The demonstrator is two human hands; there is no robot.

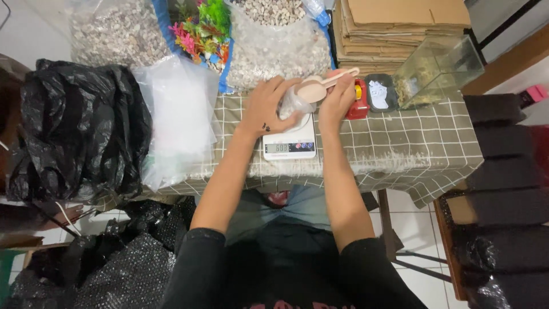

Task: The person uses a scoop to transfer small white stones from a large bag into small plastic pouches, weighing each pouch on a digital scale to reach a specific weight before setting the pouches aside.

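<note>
My left hand (pixel 269 107) grips a small clear plastic bag (pixel 291 103) holding pale gravel, which stands on a white digital scale (pixel 290 145) at the middle of the checked tablecloth. My right hand (pixel 337 100) holds a beige plastic scoop (pixel 323 86) by its handle, with the scoop's bowl over the mouth of the bag. Both forearms reach forward from my black sleeves.
Large clear sacks of gravel (pixel 274 51) and bright plastic plants (pixel 203 28) lie at the back. A pile of clear bags (pixel 177 114) and a black bag (pixel 80 131) sit left. A red tape dispenser (pixel 359 103), dark tray (pixel 380 92), glass tank (pixel 437 71) and cardboard stack (pixel 400 28) stand right.
</note>
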